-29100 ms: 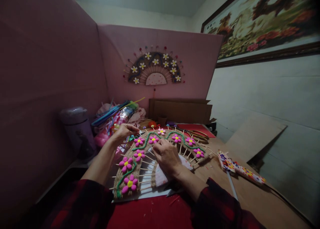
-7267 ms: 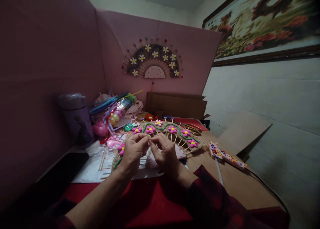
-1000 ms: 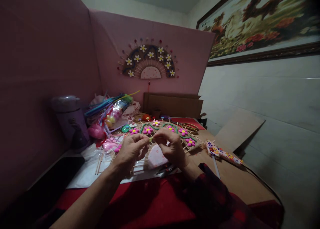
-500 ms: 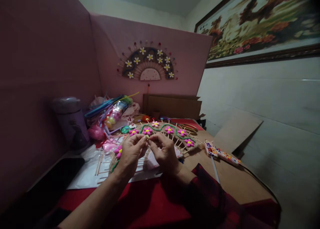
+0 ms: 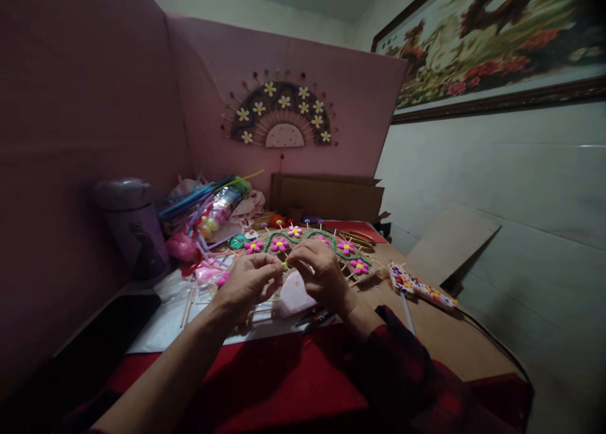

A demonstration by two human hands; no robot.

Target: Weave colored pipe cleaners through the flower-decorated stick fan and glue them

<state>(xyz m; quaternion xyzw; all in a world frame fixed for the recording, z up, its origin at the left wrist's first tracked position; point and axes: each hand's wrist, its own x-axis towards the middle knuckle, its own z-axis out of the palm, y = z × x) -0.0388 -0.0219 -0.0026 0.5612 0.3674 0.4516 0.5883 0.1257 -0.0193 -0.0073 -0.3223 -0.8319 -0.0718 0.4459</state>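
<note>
Over the fan-shaped craft piece on the table, my left hand and my right hand meet fingertip to fingertip. Between them is a small yellow-green piece, soft-looking and too small to name surely. Both hands pinch it, thumb against forefinger. Pink flowers with yellow centres and a green wavy strip decorate the fan's band. Thin sticks run through the band toward a pale dotted half-circle at the base. My hands and wrists cover part of the fan's left side and middle.
A glue gun wrapped in flowered cloth lies at right, its cord along the table edge. Scissors rest behind the fan. Bagged craft supplies and a purple bottle stand left. A finished fan hangs on the pink panel.
My hands have moved slightly apart and right, showing more of the yellow-green piece. The right hand has risen a little over the fan. The view has shifted slightly.
</note>
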